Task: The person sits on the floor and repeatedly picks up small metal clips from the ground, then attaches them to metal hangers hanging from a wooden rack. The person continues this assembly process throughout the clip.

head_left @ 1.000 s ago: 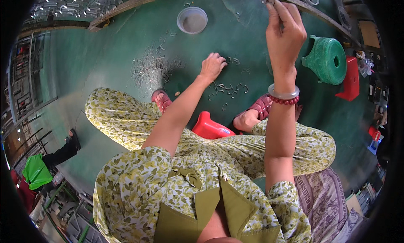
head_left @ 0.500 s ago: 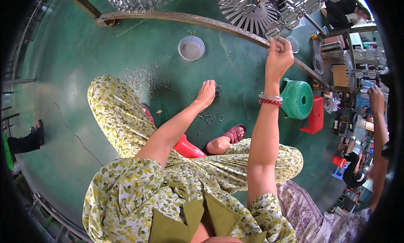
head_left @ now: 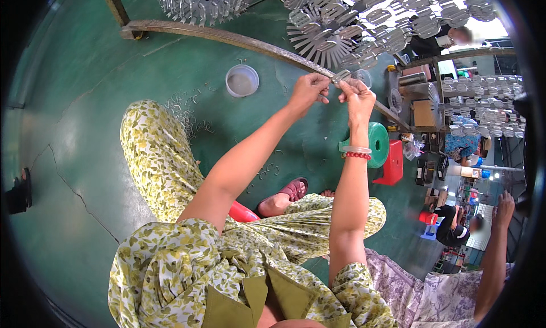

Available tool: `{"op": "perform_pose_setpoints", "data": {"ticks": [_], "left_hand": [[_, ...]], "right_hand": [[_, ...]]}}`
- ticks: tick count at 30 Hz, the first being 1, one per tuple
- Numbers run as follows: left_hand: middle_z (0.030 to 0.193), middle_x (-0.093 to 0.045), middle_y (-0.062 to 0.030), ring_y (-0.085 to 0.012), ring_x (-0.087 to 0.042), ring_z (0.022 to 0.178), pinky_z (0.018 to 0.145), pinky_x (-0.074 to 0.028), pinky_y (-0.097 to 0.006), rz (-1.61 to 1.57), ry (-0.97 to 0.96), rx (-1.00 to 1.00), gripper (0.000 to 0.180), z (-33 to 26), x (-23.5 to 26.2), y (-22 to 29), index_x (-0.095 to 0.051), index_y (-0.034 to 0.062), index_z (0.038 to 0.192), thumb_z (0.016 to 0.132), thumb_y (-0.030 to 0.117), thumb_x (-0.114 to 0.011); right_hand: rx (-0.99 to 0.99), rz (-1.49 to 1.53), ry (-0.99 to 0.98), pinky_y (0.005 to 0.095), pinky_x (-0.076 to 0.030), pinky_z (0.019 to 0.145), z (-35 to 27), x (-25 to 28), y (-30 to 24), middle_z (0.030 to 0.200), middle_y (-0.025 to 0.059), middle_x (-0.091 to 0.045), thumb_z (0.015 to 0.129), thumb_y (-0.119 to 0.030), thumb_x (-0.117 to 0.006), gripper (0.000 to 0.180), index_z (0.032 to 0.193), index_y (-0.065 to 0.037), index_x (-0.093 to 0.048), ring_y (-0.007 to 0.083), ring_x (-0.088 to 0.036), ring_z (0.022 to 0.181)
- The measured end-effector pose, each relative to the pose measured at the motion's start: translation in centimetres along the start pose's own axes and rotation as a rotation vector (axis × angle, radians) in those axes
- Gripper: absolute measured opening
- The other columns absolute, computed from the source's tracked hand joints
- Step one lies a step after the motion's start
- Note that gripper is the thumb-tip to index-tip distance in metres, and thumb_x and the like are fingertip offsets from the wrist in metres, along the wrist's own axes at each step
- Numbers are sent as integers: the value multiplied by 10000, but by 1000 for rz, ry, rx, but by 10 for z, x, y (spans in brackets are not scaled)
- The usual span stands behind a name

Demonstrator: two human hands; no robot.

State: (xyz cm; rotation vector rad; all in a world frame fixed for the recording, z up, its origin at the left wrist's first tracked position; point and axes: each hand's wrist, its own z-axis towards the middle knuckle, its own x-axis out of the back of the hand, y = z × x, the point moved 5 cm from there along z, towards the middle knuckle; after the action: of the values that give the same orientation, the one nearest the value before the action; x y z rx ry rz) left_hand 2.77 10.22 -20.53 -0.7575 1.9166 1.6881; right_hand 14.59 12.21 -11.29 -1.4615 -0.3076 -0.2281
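My left hand (head_left: 307, 91) and my right hand (head_left: 357, 96) are raised together in front of me, both pinching a small flat shiny metal piece (head_left: 341, 77). A red bead bracelet and a clear bangle sit on my right wrist. Small metal hooks (head_left: 266, 171) lie scattered on the green floor below my arms. Many similar shiny pieces hang in round clusters (head_left: 352, 27) above a curved brown rail (head_left: 239, 41).
A small round grey bowl (head_left: 242, 81) stands on the floor. A green stool (head_left: 375, 143) and a red stool (head_left: 392, 163) are to the right. Another person's raised arm (head_left: 495, 254) is at lower right. A red stool (head_left: 242, 212) is under me.
My left hand has lifted off the floor and joined the right hand at the metal piece. The view has tilted upward, showing more of the hanging clusters.
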Motion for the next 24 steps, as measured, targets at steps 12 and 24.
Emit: {"op": "perform_pose_setpoints", "data": {"ticks": [12,24], "left_hand": [[821,-625,-54,-112,-605,703,616,-555,-250,181,-194,31,205,-24,1,9,-645,-53,1023,912,117,-620],[1020,-660,-108,-173,-639,891,775,-563,-292,-181,-16,232,365,-30,41,-3,-628,-31,1078,882,273,-678]], "right_hand": [[18,-66,-64,237,-482,534,-22,12,-7,754,63,-676,812,-68,-702,156,915,47,-681,111,-590,557],[78,-658,-154,280,-509,575,-9,-5,-46,670,117,-690,734,-142,-736,184,777,35,-714,156,-658,579]]}}
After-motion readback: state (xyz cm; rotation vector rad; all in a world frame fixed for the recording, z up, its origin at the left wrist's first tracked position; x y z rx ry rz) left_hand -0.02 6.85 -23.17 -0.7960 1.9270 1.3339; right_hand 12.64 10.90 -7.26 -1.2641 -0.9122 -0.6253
